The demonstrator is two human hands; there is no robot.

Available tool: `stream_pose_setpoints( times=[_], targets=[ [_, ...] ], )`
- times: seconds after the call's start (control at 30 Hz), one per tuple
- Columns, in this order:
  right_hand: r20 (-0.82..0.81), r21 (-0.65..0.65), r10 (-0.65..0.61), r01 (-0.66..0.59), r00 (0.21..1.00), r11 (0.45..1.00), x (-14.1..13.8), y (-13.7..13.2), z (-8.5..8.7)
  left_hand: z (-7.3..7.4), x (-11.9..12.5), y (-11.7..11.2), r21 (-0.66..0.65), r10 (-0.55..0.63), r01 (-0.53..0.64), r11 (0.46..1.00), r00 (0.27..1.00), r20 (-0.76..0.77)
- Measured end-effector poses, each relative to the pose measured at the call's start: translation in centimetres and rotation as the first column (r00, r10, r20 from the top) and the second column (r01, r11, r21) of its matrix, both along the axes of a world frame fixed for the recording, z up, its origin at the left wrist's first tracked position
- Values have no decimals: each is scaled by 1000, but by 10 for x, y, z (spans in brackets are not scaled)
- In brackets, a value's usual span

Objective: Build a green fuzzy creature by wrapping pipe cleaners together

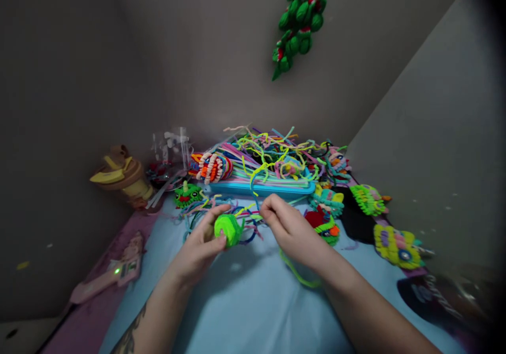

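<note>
My left hand (200, 243) grips a bright green coil of wound pipe cleaner (228, 229) between thumb and fingers, just above the light blue table cover (245, 301). My right hand (290, 227) is pinched on a green pipe cleaner strand (253, 216) that runs to the coil; a loose green tail (296, 275) trails under my right wrist. Loose coloured strands (205, 206) lie on the cover just beyond both hands.
A blue tray (261, 188) heaped with coloured pipe cleaners stands behind the hands. Finished fuzzy figures lie to the right (397, 246) and left (187, 194). A yellow-brown cup (122, 177) and a pink device (106, 277) sit at left. A green pipe-cleaner ornament (298, 22) hangs on the wall.
</note>
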State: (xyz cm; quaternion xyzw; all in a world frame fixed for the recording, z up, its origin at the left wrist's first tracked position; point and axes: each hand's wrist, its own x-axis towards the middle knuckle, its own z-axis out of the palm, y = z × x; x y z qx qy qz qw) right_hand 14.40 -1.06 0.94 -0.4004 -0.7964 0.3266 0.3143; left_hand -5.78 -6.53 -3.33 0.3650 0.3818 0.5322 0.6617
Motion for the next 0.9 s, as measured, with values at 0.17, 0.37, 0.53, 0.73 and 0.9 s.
stream_pose_setpoints(
  times=[0.17,0.37,0.53,0.73,0.9],
  targets=[
    [2,16,12,-12,1000,1000,4,4,-1,1,2,-1,-10,-36,36,999,999,-11],
    [-46,-6,3,-4,999,1000,-1,1,-1,1,1,-2,2,-73,73,997,997,21],
    [-124,-1,75,-76,989,997,-4,-5,-1,-1,-1,-2,10,-89,89,996,996,15],
    [-167,-7,153,-157,974,988,-7,-9,0,0,-3,-3,9,-95,95,995,995,19],
    [-149,44,126,-120,981,992,-12,-13,0,-2,1,-1,27,-33,35,999,997,-73]
  ],
)
